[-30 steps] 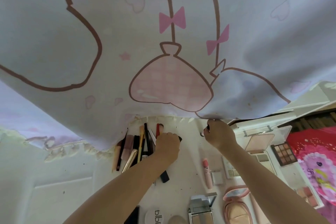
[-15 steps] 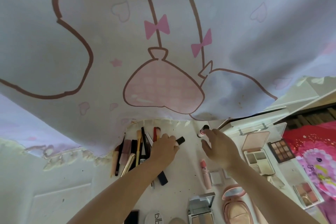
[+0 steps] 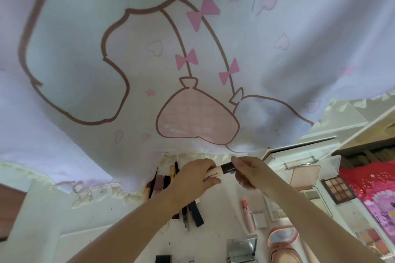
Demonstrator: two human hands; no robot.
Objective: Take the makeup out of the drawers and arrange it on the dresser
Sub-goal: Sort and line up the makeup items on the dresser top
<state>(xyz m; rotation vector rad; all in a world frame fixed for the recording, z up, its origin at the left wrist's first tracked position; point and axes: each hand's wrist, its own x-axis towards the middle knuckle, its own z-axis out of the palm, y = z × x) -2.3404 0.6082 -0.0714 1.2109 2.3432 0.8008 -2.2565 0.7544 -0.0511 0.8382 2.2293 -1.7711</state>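
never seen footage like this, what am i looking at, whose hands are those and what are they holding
There is no machine here. One camera worn on a person's head looks forward and down, so the arms reaching in from the bottom are that person's own. The left hand and right hand together hold a small tube with a pale body and black cap. Below lies a white dresser top with a row of pencils and brushes, a pink lipstick and an eyeshadow palette. The printed fabric with bows hangs overhead.
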